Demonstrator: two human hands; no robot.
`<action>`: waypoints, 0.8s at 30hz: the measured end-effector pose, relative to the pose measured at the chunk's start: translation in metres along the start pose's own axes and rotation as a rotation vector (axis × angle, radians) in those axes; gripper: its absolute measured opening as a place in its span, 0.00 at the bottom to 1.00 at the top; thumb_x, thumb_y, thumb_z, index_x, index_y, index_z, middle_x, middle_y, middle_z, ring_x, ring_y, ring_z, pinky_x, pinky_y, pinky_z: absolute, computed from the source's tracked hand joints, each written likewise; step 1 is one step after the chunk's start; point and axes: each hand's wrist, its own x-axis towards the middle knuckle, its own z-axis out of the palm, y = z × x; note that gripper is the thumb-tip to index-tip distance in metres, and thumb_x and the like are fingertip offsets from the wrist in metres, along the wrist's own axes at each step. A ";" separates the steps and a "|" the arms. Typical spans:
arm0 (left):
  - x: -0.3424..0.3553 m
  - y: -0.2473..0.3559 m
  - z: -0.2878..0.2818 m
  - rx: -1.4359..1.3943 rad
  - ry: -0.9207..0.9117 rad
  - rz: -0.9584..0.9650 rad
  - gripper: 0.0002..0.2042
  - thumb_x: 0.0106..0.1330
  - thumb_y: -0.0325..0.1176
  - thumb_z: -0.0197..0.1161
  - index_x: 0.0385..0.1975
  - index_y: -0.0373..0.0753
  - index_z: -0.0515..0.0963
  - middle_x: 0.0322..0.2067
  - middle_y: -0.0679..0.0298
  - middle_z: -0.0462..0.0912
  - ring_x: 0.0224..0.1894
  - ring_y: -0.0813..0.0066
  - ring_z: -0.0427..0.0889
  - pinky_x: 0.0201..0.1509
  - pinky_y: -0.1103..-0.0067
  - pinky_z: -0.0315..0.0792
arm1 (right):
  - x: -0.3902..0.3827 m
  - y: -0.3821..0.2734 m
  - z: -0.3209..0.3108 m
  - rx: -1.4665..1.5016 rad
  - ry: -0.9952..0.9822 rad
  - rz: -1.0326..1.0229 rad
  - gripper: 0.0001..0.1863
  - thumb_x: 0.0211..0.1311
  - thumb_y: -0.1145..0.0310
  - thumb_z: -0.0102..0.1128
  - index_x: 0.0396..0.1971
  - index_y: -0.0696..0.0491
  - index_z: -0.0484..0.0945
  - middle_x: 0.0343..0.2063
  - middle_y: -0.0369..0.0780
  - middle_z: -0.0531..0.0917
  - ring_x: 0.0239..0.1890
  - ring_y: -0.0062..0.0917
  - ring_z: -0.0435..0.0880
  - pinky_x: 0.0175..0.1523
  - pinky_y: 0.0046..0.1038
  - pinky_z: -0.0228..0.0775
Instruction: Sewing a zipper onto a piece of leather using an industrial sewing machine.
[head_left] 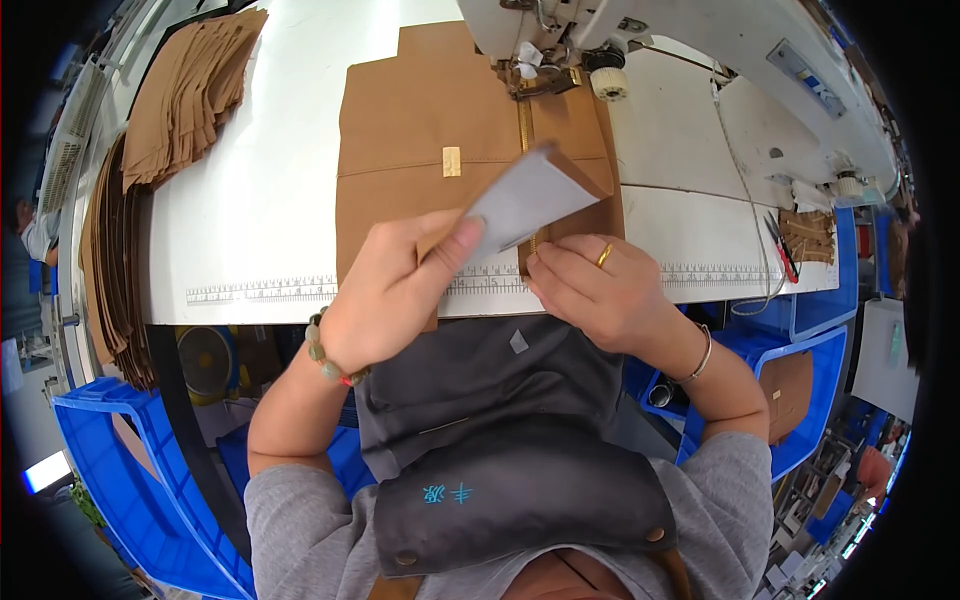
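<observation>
A brown panel (390,120), which looks like leather, lies on the white table with a small gold rectangle (452,162) on it. Its far end reaches under the sewing machine head (535,75). My left hand (385,285) grips a folded brown flap with a pale grey underside (535,205), thumb on the grey face, lifting it off the panel. Along the panel's right part runs a zipper with gold teeth (525,130). Its near end meets the pinched fingertips of my right hand (605,290), close to the table's front edge.
Stacks of brown pieces (195,95) lie at the left. A ruler scale (260,290) follows the front edge. Red-and-black snips (780,248) and small brown pieces (808,235) rest at the right. Blue crates (140,480) stand below on both sides.
</observation>
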 end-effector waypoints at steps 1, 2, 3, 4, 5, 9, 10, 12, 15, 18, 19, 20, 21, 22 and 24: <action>-0.002 0.000 0.002 0.005 -0.001 -0.037 0.15 0.76 0.35 0.58 0.49 0.30 0.83 0.32 0.57 0.86 0.37 0.71 0.83 0.45 0.73 0.78 | -0.003 -0.002 0.000 0.000 0.028 0.000 0.15 0.48 0.72 0.74 0.37 0.56 0.84 0.40 0.40 0.86 0.39 0.31 0.87 0.37 0.31 0.81; -0.002 0.000 0.005 0.178 -0.021 0.219 0.15 0.68 0.31 0.61 0.51 0.31 0.83 0.39 0.57 0.87 0.42 0.65 0.84 0.50 0.72 0.77 | -0.008 -0.004 -0.001 0.011 0.019 0.011 0.15 0.48 0.71 0.71 0.38 0.56 0.85 0.41 0.39 0.85 0.41 0.33 0.86 0.39 0.31 0.80; -0.005 0.000 0.009 0.367 -0.045 0.446 0.19 0.60 0.26 0.64 0.53 0.32 0.82 0.47 0.56 0.87 0.47 0.59 0.84 0.56 0.70 0.76 | -0.013 -0.007 0.000 0.027 0.033 0.035 0.15 0.48 0.70 0.67 0.39 0.56 0.85 0.42 0.39 0.84 0.43 0.34 0.84 0.42 0.32 0.80; -0.012 -0.001 0.017 0.483 0.024 0.519 0.27 0.47 0.21 0.63 0.53 0.37 0.84 0.49 0.55 0.86 0.48 0.51 0.83 0.56 0.66 0.77 | -0.018 -0.011 0.002 0.021 0.010 0.028 0.15 0.48 0.70 0.67 0.39 0.56 0.85 0.42 0.39 0.84 0.43 0.34 0.84 0.42 0.32 0.80; -0.018 -0.001 0.026 0.567 0.049 0.509 0.27 0.46 0.21 0.63 0.53 0.38 0.84 0.49 0.57 0.85 0.48 0.53 0.83 0.55 0.66 0.77 | -0.023 -0.015 0.006 0.054 0.040 0.100 0.18 0.46 0.70 0.68 0.40 0.56 0.86 0.44 0.40 0.85 0.46 0.37 0.85 0.45 0.34 0.81; -0.024 -0.011 0.046 0.793 0.178 0.585 0.29 0.43 0.22 0.64 0.52 0.40 0.86 0.47 0.61 0.82 0.49 0.59 0.81 0.51 0.67 0.77 | -0.042 -0.022 0.021 0.033 0.137 0.059 0.22 0.41 0.70 0.68 0.42 0.56 0.87 0.51 0.44 0.84 0.55 0.42 0.85 0.52 0.40 0.83; -0.024 -0.013 0.047 0.793 0.175 0.585 0.29 0.43 0.22 0.64 0.52 0.40 0.86 0.47 0.61 0.82 0.49 0.59 0.81 0.51 0.67 0.77 | -0.045 -0.022 0.024 0.031 0.132 0.056 0.22 0.41 0.70 0.68 0.42 0.56 0.87 0.51 0.44 0.84 0.55 0.42 0.85 0.52 0.40 0.83; -0.022 -0.017 0.048 0.812 0.205 0.618 0.30 0.41 0.22 0.64 0.51 0.41 0.86 0.46 0.63 0.82 0.49 0.60 0.81 0.51 0.67 0.76 | -0.048 -0.022 0.026 0.023 0.124 0.061 0.23 0.39 0.70 0.68 0.42 0.56 0.87 0.51 0.43 0.84 0.55 0.42 0.84 0.55 0.43 0.82; -0.024 -0.017 0.045 0.828 0.182 0.605 0.29 0.41 0.23 0.65 0.51 0.41 0.86 0.46 0.64 0.82 0.49 0.60 0.81 0.51 0.67 0.75 | -0.049 -0.020 0.027 0.057 0.133 0.053 0.22 0.38 0.70 0.69 0.41 0.56 0.87 0.49 0.43 0.84 0.55 0.41 0.84 0.56 0.45 0.82; -0.024 -0.017 0.045 0.810 0.159 0.572 0.29 0.42 0.24 0.65 0.51 0.41 0.86 0.48 0.63 0.82 0.51 0.59 0.81 0.53 0.66 0.74 | -0.048 -0.020 0.025 0.036 0.136 0.041 0.22 0.38 0.70 0.69 0.40 0.55 0.88 0.48 0.43 0.84 0.55 0.41 0.84 0.58 0.46 0.82; -0.024 -0.017 0.046 0.811 0.158 0.571 0.29 0.42 0.24 0.65 0.51 0.41 0.86 0.48 0.63 0.82 0.51 0.59 0.81 0.53 0.66 0.74 | -0.049 -0.020 0.025 0.039 0.140 0.048 0.22 0.38 0.70 0.69 0.40 0.55 0.88 0.48 0.43 0.84 0.55 0.41 0.84 0.58 0.46 0.82; -0.023 -0.018 0.046 0.802 0.169 0.585 0.28 0.43 0.24 0.65 0.52 0.41 0.86 0.49 0.63 0.83 0.52 0.58 0.81 0.53 0.66 0.74 | -0.049 -0.021 0.025 0.037 0.138 0.047 0.22 0.38 0.69 0.69 0.40 0.55 0.88 0.49 0.43 0.84 0.55 0.41 0.84 0.58 0.47 0.81; -0.022 -0.019 0.047 0.798 0.168 0.583 0.28 0.45 0.25 0.66 0.52 0.42 0.86 0.51 0.63 0.83 0.54 0.58 0.81 0.54 0.66 0.74 | -0.050 -0.021 0.026 0.035 0.131 0.047 0.22 0.37 0.69 0.69 0.40 0.55 0.88 0.49 0.43 0.84 0.55 0.41 0.84 0.59 0.47 0.81; -0.021 -0.020 0.047 0.791 0.177 0.599 0.28 0.45 0.25 0.66 0.52 0.42 0.86 0.51 0.63 0.83 0.54 0.58 0.81 0.54 0.66 0.74 | -0.051 -0.021 0.026 0.033 0.136 0.051 0.22 0.37 0.69 0.69 0.40 0.55 0.88 0.49 0.43 0.84 0.55 0.41 0.84 0.59 0.47 0.81; -0.021 -0.022 0.047 0.849 0.160 0.608 0.26 0.47 0.27 0.68 0.53 0.42 0.86 0.54 0.62 0.83 0.58 0.56 0.80 0.56 0.66 0.75 | -0.051 -0.022 0.028 0.029 0.118 0.058 0.22 0.38 0.67 0.71 0.39 0.54 0.88 0.49 0.43 0.84 0.55 0.41 0.84 0.60 0.47 0.80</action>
